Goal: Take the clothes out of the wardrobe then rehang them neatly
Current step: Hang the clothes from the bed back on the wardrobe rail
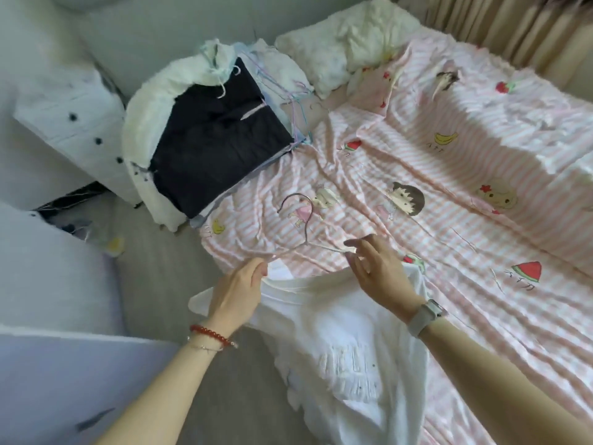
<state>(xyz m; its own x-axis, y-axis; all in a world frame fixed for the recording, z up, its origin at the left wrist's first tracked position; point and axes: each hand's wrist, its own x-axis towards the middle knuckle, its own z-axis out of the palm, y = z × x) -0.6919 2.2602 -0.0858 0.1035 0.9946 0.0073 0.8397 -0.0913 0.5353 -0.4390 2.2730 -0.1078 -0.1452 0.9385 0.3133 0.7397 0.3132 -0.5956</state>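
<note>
Both hands (237, 284) (375, 271) pinched a hanger (306, 239) above the white shirt (346, 342); beyond it, piled clothes (218, 149) awaited rehanging.

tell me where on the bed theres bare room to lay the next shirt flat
Free: the striped sheet between the pile of hangered clothes and the far right edge, below the pillow. Crowded: the near edge, where the white t-shirt lies with the hanger above it and the left hand and right hand on it.
</note>
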